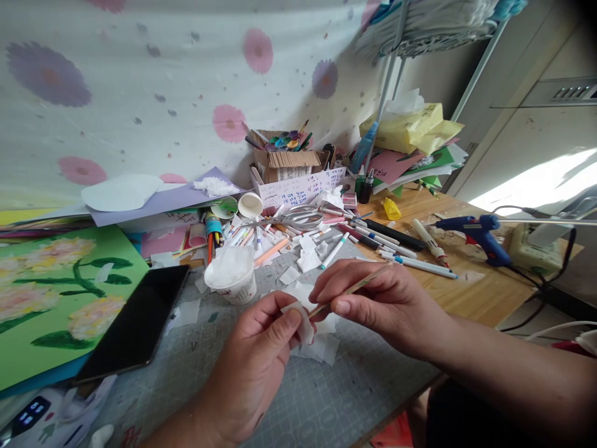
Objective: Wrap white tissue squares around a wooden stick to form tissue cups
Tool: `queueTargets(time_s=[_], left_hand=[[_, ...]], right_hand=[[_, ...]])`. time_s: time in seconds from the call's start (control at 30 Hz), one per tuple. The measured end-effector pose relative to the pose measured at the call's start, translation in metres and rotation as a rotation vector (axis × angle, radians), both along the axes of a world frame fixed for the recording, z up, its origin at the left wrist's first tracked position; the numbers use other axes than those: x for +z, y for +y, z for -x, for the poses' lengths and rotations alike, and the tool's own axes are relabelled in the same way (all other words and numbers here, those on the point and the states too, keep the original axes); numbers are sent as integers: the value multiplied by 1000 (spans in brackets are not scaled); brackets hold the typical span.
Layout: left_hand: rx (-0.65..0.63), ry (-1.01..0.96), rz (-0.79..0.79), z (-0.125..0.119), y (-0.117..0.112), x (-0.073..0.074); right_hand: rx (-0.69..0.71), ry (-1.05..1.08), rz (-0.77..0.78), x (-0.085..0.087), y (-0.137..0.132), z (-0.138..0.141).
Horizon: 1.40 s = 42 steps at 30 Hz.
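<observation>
My left hand (268,336) pinches a small white piece of thin paper (305,330) between thumb and fingers. In my right hand (373,302) is a thin wooden stick (361,284), held slantwise like a pencil, its lower end at the paper. Whether the stick has a brush tip cannot be made out. Beneath both hands lie several loose white paper squares (326,350) on a grey cutting mat (298,398). A white paper cup (231,283) stuffed with white paper stands just beyond my left hand.
Markers (333,252), scissors (301,218) and paper scraps crowd the mat's back. A black phone (135,323) lies on the left beside a green flower picture (107,264). A blue glue gun (476,233) with its cable rests at the right.
</observation>
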<state>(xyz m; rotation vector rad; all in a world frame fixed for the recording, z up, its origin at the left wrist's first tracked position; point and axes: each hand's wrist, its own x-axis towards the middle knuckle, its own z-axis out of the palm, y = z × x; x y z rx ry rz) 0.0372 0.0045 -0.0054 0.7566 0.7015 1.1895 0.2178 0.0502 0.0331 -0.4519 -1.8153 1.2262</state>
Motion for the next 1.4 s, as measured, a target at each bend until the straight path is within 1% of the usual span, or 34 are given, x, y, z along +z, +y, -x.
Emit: queueTargets(time_s=[0.17,0.33,0.5,0.7,1.4], left_hand=[[12,-15,15,-2,3,0],[8,3,22,-2,4,2],[7,16,43,0,1,4],[0,17,38,0,0,4],[4,30,39,-2,1,4]], right_hand=[[-9,4,-33,-1,1,0],[-6,10,7,-1,1,-2],[19,8,-10,0,1,-3],[16,-9,-56,2,-1,-2],[22,-41,-61,4,-1,-2]])
